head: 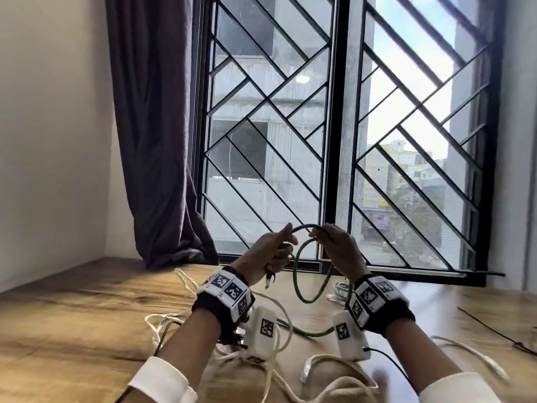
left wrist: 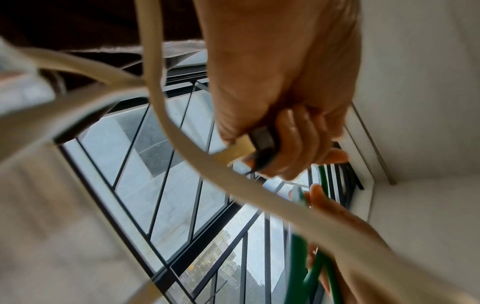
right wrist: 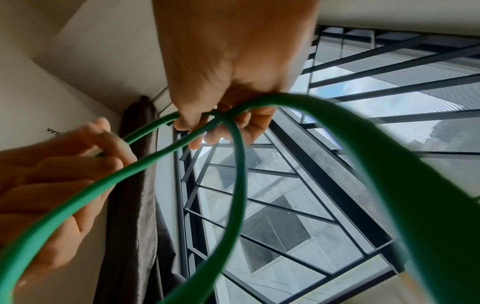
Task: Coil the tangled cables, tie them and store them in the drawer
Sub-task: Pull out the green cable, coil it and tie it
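Observation:
Both hands are raised above the wooden table (head: 87, 309) in front of the window. A green cable (head: 302, 295) hangs between them in a loop, and its tail runs down onto the table. My left hand (head: 276, 251) grips the cable near its plug end (head: 268, 282), which sticks out below the fist. My right hand (head: 334, 245) pinches the crossing at the top of the loop (right wrist: 223, 117). In the left wrist view the left hand (left wrist: 283, 144) curls round the dark plug (left wrist: 262, 139). Several white cables (head: 276, 367) lie tangled on the table under my wrists.
A dark curtain (head: 162, 141) hangs at the left of the barred window (head: 334, 126). A thin black cable tie (head: 494, 330) lies on the table at the right. A white cable (left wrist: 182, 133) hangs close across the left wrist camera.

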Tool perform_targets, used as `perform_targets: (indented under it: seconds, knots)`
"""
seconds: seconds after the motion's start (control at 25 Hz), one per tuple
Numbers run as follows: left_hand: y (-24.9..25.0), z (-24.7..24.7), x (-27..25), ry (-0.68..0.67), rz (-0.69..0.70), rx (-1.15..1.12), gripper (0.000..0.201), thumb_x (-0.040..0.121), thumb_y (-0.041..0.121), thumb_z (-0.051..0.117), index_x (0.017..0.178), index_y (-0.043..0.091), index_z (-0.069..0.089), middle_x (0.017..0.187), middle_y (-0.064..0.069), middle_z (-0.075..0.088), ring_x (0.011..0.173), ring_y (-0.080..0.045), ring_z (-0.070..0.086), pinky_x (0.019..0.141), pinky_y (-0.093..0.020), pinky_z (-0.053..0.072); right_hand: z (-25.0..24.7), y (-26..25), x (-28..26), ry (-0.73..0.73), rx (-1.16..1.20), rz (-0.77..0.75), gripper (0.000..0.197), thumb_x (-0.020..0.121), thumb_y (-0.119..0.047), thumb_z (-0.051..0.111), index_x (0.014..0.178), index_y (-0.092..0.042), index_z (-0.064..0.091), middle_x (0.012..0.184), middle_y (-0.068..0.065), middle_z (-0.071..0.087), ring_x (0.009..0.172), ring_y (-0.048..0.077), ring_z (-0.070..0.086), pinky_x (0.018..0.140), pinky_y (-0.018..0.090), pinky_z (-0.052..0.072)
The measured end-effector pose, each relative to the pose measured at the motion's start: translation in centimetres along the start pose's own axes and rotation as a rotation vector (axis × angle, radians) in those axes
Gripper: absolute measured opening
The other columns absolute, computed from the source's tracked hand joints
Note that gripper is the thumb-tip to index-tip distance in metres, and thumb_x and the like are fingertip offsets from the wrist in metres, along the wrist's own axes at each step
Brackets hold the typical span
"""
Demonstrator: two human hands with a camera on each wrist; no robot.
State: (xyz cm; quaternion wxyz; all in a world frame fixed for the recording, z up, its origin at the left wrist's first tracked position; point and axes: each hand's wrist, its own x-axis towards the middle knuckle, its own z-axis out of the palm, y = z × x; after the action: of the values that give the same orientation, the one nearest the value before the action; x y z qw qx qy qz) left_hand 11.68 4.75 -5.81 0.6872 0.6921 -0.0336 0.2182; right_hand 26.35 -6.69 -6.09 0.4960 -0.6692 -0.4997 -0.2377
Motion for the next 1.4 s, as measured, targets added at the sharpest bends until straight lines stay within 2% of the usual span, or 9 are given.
perform_targets:
  seconds: [0.16, 0.28, 0.6, 0.72, 0.8, 0.92, 1.12, 1.24, 1.4]
  knots:
    - [-0.7, 0.4, 0.4, 0.047, 0.054, 0.016, 0.036, 0.098, 0.042, 0.039, 0.071, 0.018, 0.045, 0.047, 0.01, 0.027, 0.035, -0.003, 0.021, 0.033, -0.013, 0.013, 0.1, -0.3, 0.0, 0.016, -0.173, -0.149, 0.036, 0.082, -0.031, 0.068, 0.115, -0.017, 0.063, 0.108, 0.0, 0.051, 0.103, 0.014, 0.046, 0.089, 0.029, 0.038]
    - [-0.6, 0.4, 0.0, -0.007, 0.035, -0.137, 0.039, 0.098, 0.039, 0.038, 0.065, 0.02, 0.037, 0.043, 0.011, 0.023, 0.032, -0.002, 0.019, 0.034, -0.014, 0.009, 1.0, -2.1, -0.2, -0.016, -0.141, -0.339, 0.042, 0.08, -0.011, 0.068, 0.12, -0.015, 0.056, 0.102, -0.002, 0.052, 0.091, 0.01, 0.052, 0.081, 0.023, 0.044]
    - [1.8, -0.9, 0.4, 0.168, 0.308, -0.589, 0.043, 0.1, 0.038, 0.033, 0.062, 0.019, 0.033, 0.038, 0.006, 0.032, 0.028, -0.004, 0.025, 0.028, -0.014, 0.019, 1.6, -0.5, -0.9, -0.551, 0.245, 0.172, 0.022, 0.09, 0.009, 0.045, 0.107, -0.005, 0.043, 0.064, 0.003, 0.053, 0.047, 0.002, 0.052, 0.053, 0.018, 0.044]
    - [1.7, -1.1, 0.3, 0.302, 0.394, -0.558, 0.038, 0.101, 0.036, 0.032, 0.067, 0.02, 0.036, 0.083, -0.006, 0.071, 0.063, -0.012, 0.06, 0.05, -0.023, 0.048, 1.9, -1.6, -1.4, -0.837, 0.022, 0.195, 0.029, 0.09, 0.004, 0.049, 0.115, -0.009, 0.039, 0.069, -0.002, 0.056, 0.053, 0.0, 0.053, 0.057, 0.015, 0.042]
    - [1.2, -0.9, 0.5, 0.321, 0.396, -0.519, 0.031, 0.102, 0.031, 0.031, 0.08, 0.016, 0.047, 0.123, -0.015, 0.061, 0.108, -0.024, 0.059, 0.076, -0.042, 0.055, 2.4, -3.3, -1.8, -0.98, -0.09, 0.217, 0.036, 0.092, -0.004, 0.052, 0.123, -0.011, 0.037, 0.07, -0.004, 0.055, 0.058, 0.005, 0.05, 0.057, 0.016, 0.042]
    - [0.9, -0.2, 0.7, 0.37, 0.346, -0.215, 0.035, 0.102, 0.027, 0.033, 0.128, 0.005, 0.043, 0.138, -0.011, 0.047, 0.128, -0.03, 0.045, 0.09, -0.048, 0.049, 3.2, -5.3, -2.0, -0.984, -0.281, 0.074, 0.031, 0.094, -0.015, 0.05, 0.124, -0.013, 0.043, 0.067, -0.006, 0.051, 0.058, 0.005, 0.046, 0.055, 0.016, 0.039]
    - [0.1, 0.4, 0.7, 0.347, 0.323, 0.336, 0.017, 0.102, 0.022, 0.033, 0.107, 0.007, 0.039, 0.114, -0.009, 0.057, 0.11, -0.031, 0.058, 0.087, -0.033, 0.05, 2.2, -5.0, -1.6, -0.745, -0.223, -0.031, 0.014, 0.091, -0.023, 0.055, 0.078, -0.026, 0.055, 0.062, -0.011, 0.052, 0.056, 0.007, 0.051, 0.058, 0.021, 0.045]
    - [0.1, 0.6, 0.6, 0.355, 0.381, 0.451, 0.015, 0.103, 0.022, 0.032, 0.098, 0.009, 0.036, 0.09, -0.016, 0.067, 0.082, -0.037, 0.066, 0.075, -0.041, 0.052, 1.8, -4.5, -1.5, -0.704, -0.132, -0.019, 0.031, 0.088, -0.026, 0.063, 0.116, -0.018, 0.053, 0.079, -0.016, 0.06, 0.069, 0.003, 0.059, 0.066, 0.017, 0.046]
    - [0.3, 0.5, 0.4, 0.418, 0.457, 0.229, 0.021, 0.103, 0.016, 0.029, 0.094, 0.011, 0.047, 0.068, -0.009, 0.055, 0.051, -0.018, 0.049, 0.045, -0.026, 0.041, 1.3, -2.3, -0.9, -0.453, -0.206, 0.069, 0.067, 0.082, -0.038, 0.067, 0.136, -0.009, 0.04, 0.127, 0.009, 0.045, 0.105, 0.018, 0.053, 0.09, 0.025, 0.043]
